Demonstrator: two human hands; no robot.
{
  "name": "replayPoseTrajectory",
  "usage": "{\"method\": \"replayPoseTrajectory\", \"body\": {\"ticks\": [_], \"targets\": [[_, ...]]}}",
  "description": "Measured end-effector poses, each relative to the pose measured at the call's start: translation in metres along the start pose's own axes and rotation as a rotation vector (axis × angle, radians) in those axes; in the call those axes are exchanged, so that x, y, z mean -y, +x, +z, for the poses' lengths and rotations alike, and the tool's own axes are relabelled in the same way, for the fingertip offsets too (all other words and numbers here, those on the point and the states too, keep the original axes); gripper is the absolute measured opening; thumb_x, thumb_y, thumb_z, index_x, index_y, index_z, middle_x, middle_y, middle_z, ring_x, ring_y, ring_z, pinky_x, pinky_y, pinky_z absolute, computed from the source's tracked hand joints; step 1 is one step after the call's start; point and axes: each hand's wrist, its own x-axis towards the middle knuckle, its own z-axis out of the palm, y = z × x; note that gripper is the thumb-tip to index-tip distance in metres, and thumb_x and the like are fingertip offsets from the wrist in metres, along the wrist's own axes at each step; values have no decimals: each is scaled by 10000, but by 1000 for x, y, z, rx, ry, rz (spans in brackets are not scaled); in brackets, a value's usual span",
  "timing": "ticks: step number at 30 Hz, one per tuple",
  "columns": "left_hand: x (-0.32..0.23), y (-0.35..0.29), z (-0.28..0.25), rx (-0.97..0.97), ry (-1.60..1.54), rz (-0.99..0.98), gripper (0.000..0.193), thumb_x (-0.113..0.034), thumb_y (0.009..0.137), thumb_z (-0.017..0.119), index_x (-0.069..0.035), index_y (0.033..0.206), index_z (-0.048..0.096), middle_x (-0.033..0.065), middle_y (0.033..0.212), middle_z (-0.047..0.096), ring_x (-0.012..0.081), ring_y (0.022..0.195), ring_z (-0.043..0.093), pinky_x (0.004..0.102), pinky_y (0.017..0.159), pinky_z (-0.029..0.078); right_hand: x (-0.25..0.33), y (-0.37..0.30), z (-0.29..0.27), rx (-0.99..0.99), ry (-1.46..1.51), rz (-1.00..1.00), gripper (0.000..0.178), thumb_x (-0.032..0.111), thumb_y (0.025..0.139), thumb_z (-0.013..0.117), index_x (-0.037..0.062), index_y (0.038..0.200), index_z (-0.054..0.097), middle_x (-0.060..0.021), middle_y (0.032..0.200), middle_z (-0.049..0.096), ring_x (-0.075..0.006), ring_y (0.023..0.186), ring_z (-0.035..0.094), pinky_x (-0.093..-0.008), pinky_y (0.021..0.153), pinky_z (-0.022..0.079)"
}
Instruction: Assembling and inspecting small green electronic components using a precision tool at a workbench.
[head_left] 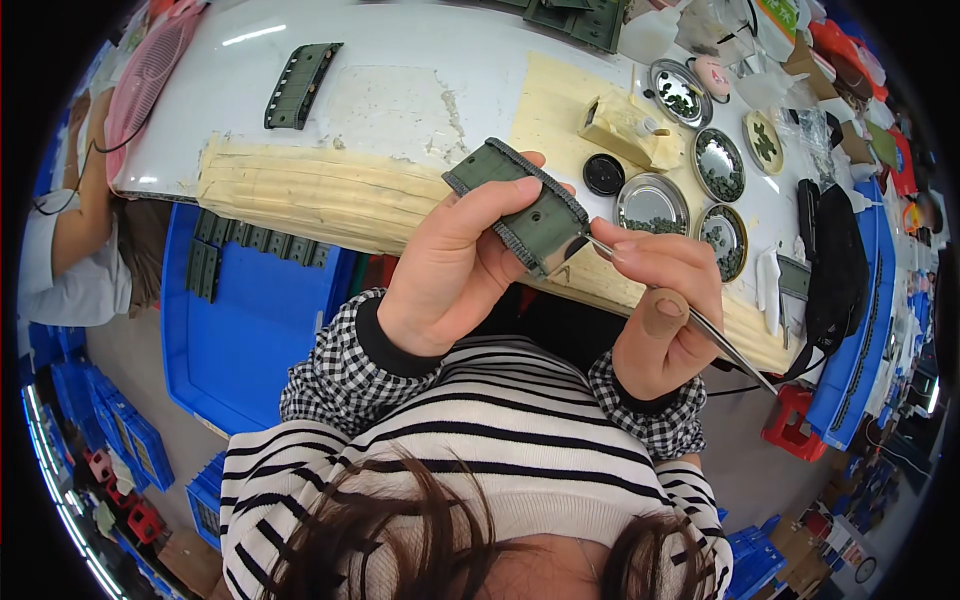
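Observation:
My left hand point(450, 255) grips a dark green moulded piece point(528, 213) with ribbed edges and small round holes, tilted above the table's near edge. In my right hand point(668, 310) is a slim metal tool point(722, 343), held like a pen; it looks like tweezers or a spatula. Its tip reaches the lower right corner of the green piece, by a shiny patch. Whether the tip carries anything is too small to tell. A covering is wrapped on the right thumb.
Metal dishes point(652, 203) of small dark green parts stand right of my hands, beside a black round lid point(603, 174) and a yellowish block point(628, 132). Another green piece point(303, 86) lies at the far left. A blue tray point(235, 345) holds more below the table edge. A person point(75, 230) sits at left.

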Motion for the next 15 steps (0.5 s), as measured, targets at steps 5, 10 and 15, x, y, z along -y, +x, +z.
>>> {"method": "replayPoseTrajectory", "body": {"ticks": [5, 10, 15], "targets": [[1, 0, -1, 7, -6, 0, 366, -123, 914, 569, -16, 1251, 477, 148, 1109, 620, 202, 999, 636, 322, 854, 546, 2, 1, 1, 9, -58, -14, 432, 350, 1017, 397, -23, 949, 606, -179, 920, 607, -302, 879, 670, -332, 749, 529], [1, 0, -1, -11, -15, -1, 361, -121, 914, 570, -13, 1247, 483, 151, 1104, 628, 202, 995, 639, 320, 855, 544, 0, 1, 1, 10, -63, -17, 429, 346, 1018, 396, -20, 953, 610, -179, 921, 610, -296, 881, 670, -322, 738, 524], [3, 2, -2, 6, -49, -15, 350, -119, 918, 567, -15, 1243, 491, 145, 1092, 637, 198, 989, 641, 314, 858, 538, 1, 1, 0, 12, -86, -10, 438, 353, 1018, 392, -16, 944, 616, -172, 925, 615, -288, 884, 670, -319, 746, 518]]}}
